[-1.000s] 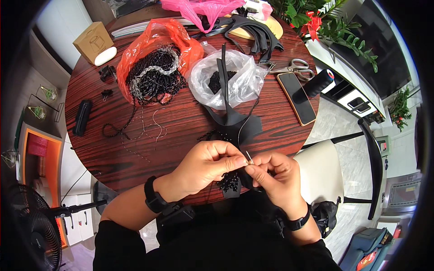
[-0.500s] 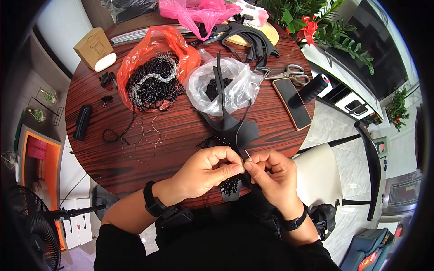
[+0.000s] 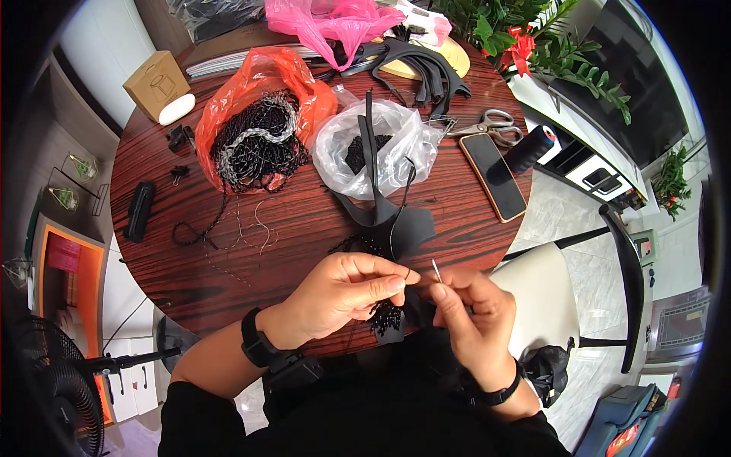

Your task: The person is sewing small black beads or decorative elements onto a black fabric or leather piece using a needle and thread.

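Note:
Between the pinched thumb and finger of my right hand (image 3: 478,318) stands a thin silver needle (image 3: 436,270), its tip pointing up. Just to the left, my left hand (image 3: 346,291) pinches a dark thread (image 3: 410,276) close to its fingertips. A small gap separates the two hands. Under and beyond them lies a black strapped fabric piece (image 3: 413,228). Small black beads (image 3: 387,318) hang in a cluster at its near part, partly hidden by my left hand. Its long straps reach across a clear plastic bag (image 3: 335,164) holding black beads (image 3: 367,152).
A red bag (image 3: 308,91) holds black and silver braided cord. Scissors (image 3: 499,126), a phone (image 3: 493,177) and a black thread spool (image 3: 531,148) lie at right. At left are a black case (image 3: 139,209) and a cardboard box (image 3: 156,85). A pale chair (image 3: 541,297) stands right of the table.
My hands have moved apart. The right hand has shifted right and slightly nearer with the needle, while the left still pinches beside it. The fabric's upright strap loop has shifted slightly.

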Motion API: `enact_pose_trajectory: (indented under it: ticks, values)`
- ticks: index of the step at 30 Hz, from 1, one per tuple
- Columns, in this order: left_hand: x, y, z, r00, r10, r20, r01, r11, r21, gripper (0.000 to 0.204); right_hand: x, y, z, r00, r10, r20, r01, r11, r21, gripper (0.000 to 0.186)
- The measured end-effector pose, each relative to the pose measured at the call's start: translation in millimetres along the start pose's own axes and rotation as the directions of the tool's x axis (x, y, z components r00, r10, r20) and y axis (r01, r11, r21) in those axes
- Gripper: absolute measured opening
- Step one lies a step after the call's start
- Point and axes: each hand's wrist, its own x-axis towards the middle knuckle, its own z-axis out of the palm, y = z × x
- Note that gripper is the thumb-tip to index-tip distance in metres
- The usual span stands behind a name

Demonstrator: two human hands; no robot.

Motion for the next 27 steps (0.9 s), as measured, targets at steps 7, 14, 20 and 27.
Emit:
enact_pose_trajectory:
  ticks: [7, 14, 20, 27]
  values:
    - [0.3, -2.9, 3.3, 0.996, 0.06, -0.068, -0.054, 0.995, 0.083, 0.022, -6.7, 0.8, 12.0, 0.992, -0.112, 0.052, 0.117, 0.986, -0.118, 0.014]
    - [-0.1, -4.4, 4.3, 0.99, 0.102, -0.092, -0.089, 0.986, 0.139, 0.022, -6.3, 6.8, 16.6, 0.993, -0.12, 0.025, 0.122, 0.985, -0.122, 0.015]
    - [-0.1, -5.1, 4.4, 0.989, 0.109, -0.101, -0.093, 0.984, 0.151, 0.022, -5.5, 8.4, 18.4, 0.991, -0.134, 0.012, 0.134, 0.983, -0.125, 0.015]
    - [-0.3, -6.4, 4.6, 0.985, 0.142, -0.1, -0.12, 0.972, 0.2, 0.021, -6.1, 9.4, 18.9, 0.992, -0.125, 0.006, 0.125, 0.985, -0.118, 0.015]
